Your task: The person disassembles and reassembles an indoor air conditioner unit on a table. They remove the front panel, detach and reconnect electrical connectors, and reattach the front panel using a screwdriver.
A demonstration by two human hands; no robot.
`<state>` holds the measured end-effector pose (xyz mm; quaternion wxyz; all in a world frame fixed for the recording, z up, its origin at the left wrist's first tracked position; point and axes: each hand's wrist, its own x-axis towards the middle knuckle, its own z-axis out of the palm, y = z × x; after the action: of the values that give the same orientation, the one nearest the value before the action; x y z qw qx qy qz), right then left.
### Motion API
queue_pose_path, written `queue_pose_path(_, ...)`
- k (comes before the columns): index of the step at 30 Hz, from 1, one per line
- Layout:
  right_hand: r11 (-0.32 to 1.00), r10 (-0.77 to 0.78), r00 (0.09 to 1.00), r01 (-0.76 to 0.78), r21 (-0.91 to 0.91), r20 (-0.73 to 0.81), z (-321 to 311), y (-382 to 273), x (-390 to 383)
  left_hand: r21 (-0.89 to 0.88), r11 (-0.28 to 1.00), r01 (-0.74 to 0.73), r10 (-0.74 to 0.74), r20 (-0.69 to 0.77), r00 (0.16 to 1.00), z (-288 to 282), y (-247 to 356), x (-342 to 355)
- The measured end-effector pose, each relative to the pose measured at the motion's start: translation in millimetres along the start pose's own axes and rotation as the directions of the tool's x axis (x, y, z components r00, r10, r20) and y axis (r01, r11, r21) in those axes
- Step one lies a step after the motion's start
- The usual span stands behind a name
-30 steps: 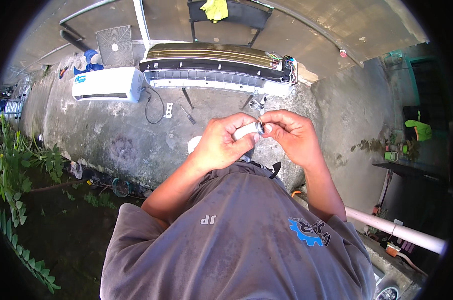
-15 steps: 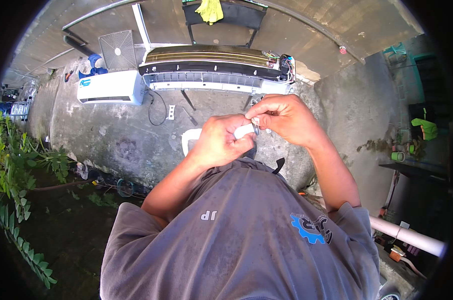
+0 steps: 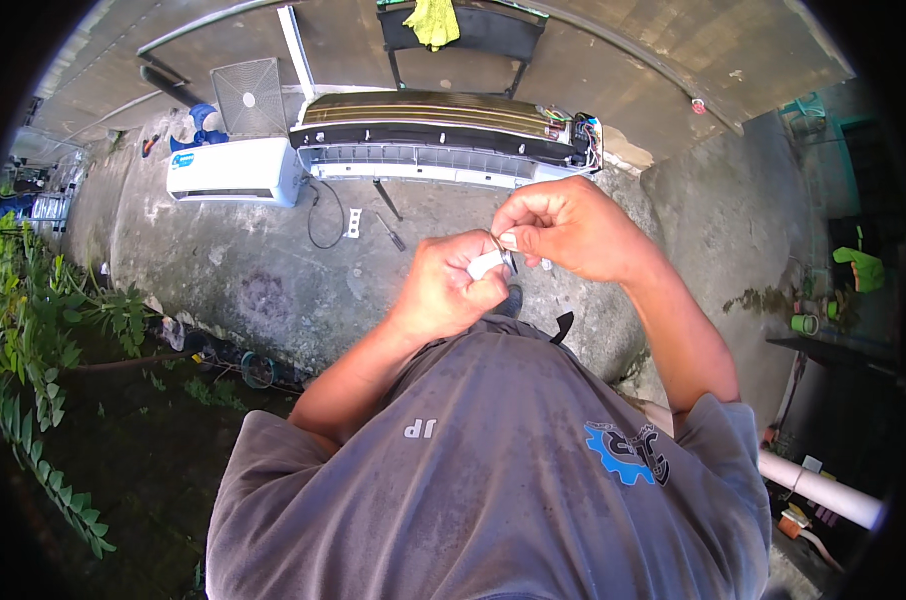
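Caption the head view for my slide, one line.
Left hand gripping a small white object, right hand at its end, opened air conditioner beyond.

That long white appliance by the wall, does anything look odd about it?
Yes: the long appliance looks opened up, its metal fins bare and coloured wires exposed at the right end, as though a cover were off. No breakage is clear.

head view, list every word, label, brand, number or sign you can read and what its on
I won't copy out wording, but here is where it stands:
Grey shirt, left chest: white letters, legible.
Grey shirt, right chest: lettering on a blue-and-black gear emblem, partly legible.
White casing: blue label, too small to read.
White object in the left hand: no readable text.
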<state>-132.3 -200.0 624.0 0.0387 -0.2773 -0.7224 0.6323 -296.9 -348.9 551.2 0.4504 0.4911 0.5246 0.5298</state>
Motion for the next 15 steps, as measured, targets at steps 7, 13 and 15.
queue_pose_path(7, 0.996, -0.046, 0.997, 0.042, 0.074, 0.054, 0.6, -2.1, -10.5, -0.138, 0.99, 0.006, -0.002, 0.027, 1.0, -4.0, -2.3, 0.5)
queue_pose_path(13, 0.972, -0.079, 0.992, 0.055, 0.228, 0.096, 5.1, 2.2, -14.9, -0.227, 0.974, 0.023, 0.012, 0.15, 0.989, -11.2, 2.2, 5.2)
queue_pose_path(15, 0.963, -0.09, 0.991, 0.062, 0.263, 0.098, 7.7, 2.6, -15.3, -0.265, 0.964, 0.031, 0.02, 0.188, 0.982, -10.1, 6.7, 5.1)
